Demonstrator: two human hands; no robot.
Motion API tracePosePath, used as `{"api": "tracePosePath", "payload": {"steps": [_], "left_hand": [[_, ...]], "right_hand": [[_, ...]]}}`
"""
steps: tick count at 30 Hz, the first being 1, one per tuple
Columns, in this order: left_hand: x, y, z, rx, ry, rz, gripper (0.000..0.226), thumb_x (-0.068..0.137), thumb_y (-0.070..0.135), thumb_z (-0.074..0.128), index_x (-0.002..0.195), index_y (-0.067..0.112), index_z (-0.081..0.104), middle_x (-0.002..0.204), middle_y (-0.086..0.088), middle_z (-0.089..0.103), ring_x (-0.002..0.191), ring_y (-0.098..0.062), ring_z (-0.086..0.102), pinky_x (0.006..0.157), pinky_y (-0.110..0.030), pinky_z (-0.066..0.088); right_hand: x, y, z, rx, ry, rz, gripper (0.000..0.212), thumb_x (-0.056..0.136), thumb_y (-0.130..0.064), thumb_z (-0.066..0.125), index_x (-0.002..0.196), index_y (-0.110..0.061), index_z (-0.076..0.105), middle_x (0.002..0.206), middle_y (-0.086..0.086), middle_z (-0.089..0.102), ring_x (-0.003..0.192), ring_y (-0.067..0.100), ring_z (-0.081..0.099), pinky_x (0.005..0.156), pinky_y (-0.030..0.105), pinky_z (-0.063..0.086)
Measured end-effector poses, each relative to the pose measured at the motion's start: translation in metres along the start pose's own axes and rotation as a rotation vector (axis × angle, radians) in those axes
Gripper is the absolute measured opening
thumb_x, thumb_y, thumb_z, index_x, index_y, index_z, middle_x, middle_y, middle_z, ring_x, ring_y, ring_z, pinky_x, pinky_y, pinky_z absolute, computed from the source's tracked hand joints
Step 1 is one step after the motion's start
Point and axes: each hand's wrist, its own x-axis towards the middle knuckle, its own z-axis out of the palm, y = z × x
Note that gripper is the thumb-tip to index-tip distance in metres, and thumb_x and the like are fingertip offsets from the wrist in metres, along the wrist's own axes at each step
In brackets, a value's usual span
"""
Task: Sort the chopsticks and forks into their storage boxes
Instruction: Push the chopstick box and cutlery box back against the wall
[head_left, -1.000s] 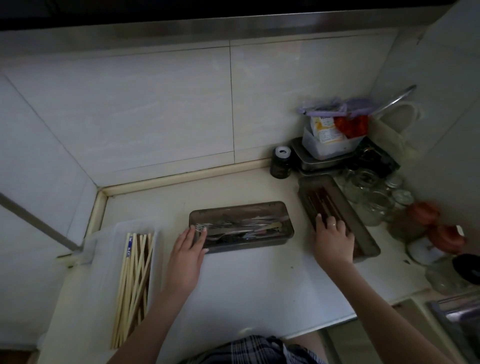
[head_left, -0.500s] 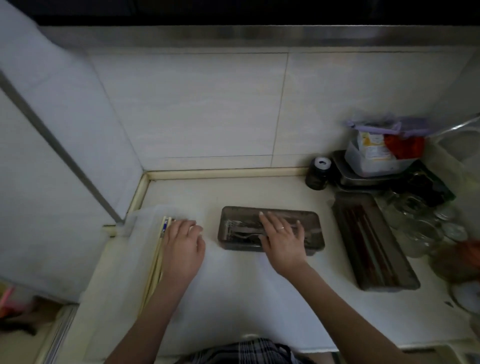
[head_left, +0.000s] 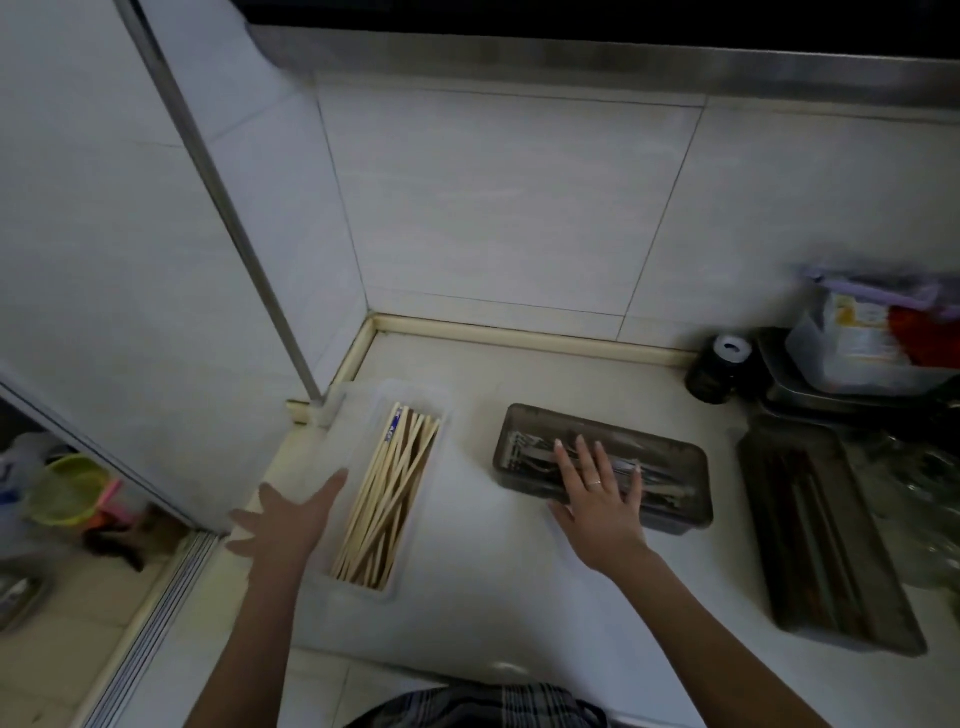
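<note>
Dim tiled corner: on the worktop (head_left: 519, 597), a clear box (head_left: 358, 431) of chopsticks (head_left: 387, 499) sits near the left edge; left hand (head_left: 291, 519) spread beside it. Right hand (head_left: 597, 499) lies flat on the smoky fork box (head_left: 670, 462). Light, slippery plastic; probably best gripped by the long sides.

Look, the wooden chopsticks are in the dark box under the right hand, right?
Not quite. The head view shows the wooden chopsticks in the clear box beside the left hand. The right hand does rest on the dark box.

Pale wooden chopsticks (head_left: 387, 493); smoky brown box (head_left: 602, 467); white counter (head_left: 493, 587).
</note>
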Motion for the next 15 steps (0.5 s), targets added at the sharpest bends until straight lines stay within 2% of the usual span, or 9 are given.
{"api": "tracePosePath", "payload": {"steps": [2, 3, 5, 8, 10, 12, 13, 14, 15], "left_hand": [[0.005, -0.001, -0.007, -0.042, 0.026, 0.033, 0.116, 0.052, 0.073, 0.072, 0.143, 0.014, 0.029, 0.150, -0.021, 0.021, 0.137, -0.043, 0.018, 0.109, -0.058, 0.016], [0.004, -0.004, -0.008, -0.080, 0.073, 0.058, 0.111, 0.053, 0.067, 0.076, 0.141, 0.014, 0.033, 0.148, -0.021, 0.023, 0.135, -0.043, 0.021, 0.107, -0.059, 0.021], [-0.005, -0.011, -0.006, -0.173, 0.250, 0.153, 0.096, 0.062, 0.047, 0.082, 0.139, 0.014, 0.036, 0.149, -0.023, 0.019, 0.136, -0.044, 0.018, 0.106, -0.058, 0.023], [-0.017, -0.028, -0.002, -0.395, 0.486, 0.325, 0.092, 0.068, 0.015, 0.083, 0.141, 0.004, 0.030, 0.147, -0.031, 0.014, 0.137, -0.040, 0.015, 0.112, -0.051, 0.021], [-0.023, -0.040, -0.003, -0.595, 0.524, 0.365, 0.089, 0.072, 0.002, 0.077, 0.143, 0.003, 0.023, 0.145, -0.025, 0.017, 0.136, -0.021, 0.020, 0.111, -0.044, 0.029], [-0.034, -0.039, -0.011, -0.733, 0.584, 0.388, 0.079, 0.077, 0.010, 0.075, 0.140, 0.014, 0.028, 0.132, -0.007, 0.028, 0.117, 0.011, 0.034, 0.100, -0.029, 0.043], [-0.039, -0.036, -0.016, -0.756, 0.613, 0.409, 0.071, 0.079, 0.014, 0.074, 0.137, 0.016, 0.033, 0.126, -0.004, 0.034, 0.104, 0.021, 0.039, 0.093, -0.017, 0.046], [-0.044, -0.031, -0.020, -0.794, 0.606, 0.408, 0.065, 0.080, 0.011, 0.071, 0.135, 0.012, 0.037, 0.123, -0.007, 0.042, 0.092, 0.023, 0.045, 0.083, -0.006, 0.045], [-0.050, -0.026, -0.024, -0.800, 0.578, 0.396, 0.057, 0.081, 0.004, 0.068, 0.132, 0.005, 0.043, 0.122, -0.016, 0.049, 0.083, 0.018, 0.050, 0.075, 0.000, 0.042]], "right_hand": [[0.000, 0.001, 0.000, 0.006, 0.003, -0.006, 0.067, 0.099, -0.049, 0.023, 0.146, -0.029, -0.022, 0.156, -0.001, -0.022, 0.141, 0.020, -0.025, 0.113, 0.058, -0.009], [-0.001, 0.001, 0.000, 0.003, 0.003, -0.007, 0.067, 0.099, -0.048, 0.023, 0.144, -0.029, -0.024, 0.156, -0.002, -0.022, 0.141, 0.019, -0.026, 0.113, 0.058, -0.009], [-0.001, 0.002, 0.000, -0.001, -0.003, -0.004, 0.067, 0.100, -0.047, 0.023, 0.141, -0.029, -0.027, 0.155, -0.002, -0.023, 0.140, 0.018, -0.026, 0.113, 0.058, -0.009], [-0.002, 0.002, 0.000, 0.007, 0.000, -0.006, 0.067, 0.100, -0.045, 0.024, 0.139, -0.028, -0.028, 0.156, -0.002, -0.022, 0.142, 0.019, -0.024, 0.113, 0.058, -0.010], [-0.002, 0.003, -0.001, 0.013, 0.008, -0.012, 0.067, 0.100, -0.044, 0.024, 0.140, -0.028, -0.027, 0.156, -0.002, -0.020, 0.142, 0.019, -0.023, 0.113, 0.057, -0.011], [-0.003, 0.004, -0.001, -0.003, 0.013, -0.015, 0.067, 0.101, -0.043, 0.024, 0.140, -0.029, -0.027, 0.156, -0.002, -0.020, 0.141, 0.018, -0.024, 0.113, 0.056, -0.012], [-0.003, 0.004, -0.001, -0.005, 0.017, -0.016, 0.066, 0.101, -0.043, 0.024, 0.141, -0.029, -0.027, 0.156, -0.002, -0.020, 0.140, 0.017, -0.025, 0.112, 0.056, -0.012], [-0.003, 0.004, 0.000, -0.004, 0.022, -0.016, 0.066, 0.101, -0.043, 0.024, 0.141, -0.030, -0.026, 0.157, -0.002, -0.019, 0.139, 0.016, -0.026, 0.112, 0.055, -0.012], [-0.003, 0.004, 0.000, -0.004, 0.023, -0.014, 0.065, 0.101, -0.044, 0.023, 0.142, -0.031, -0.026, 0.157, -0.003, -0.019, 0.137, 0.015, -0.028, 0.112, 0.054, -0.013]]}}
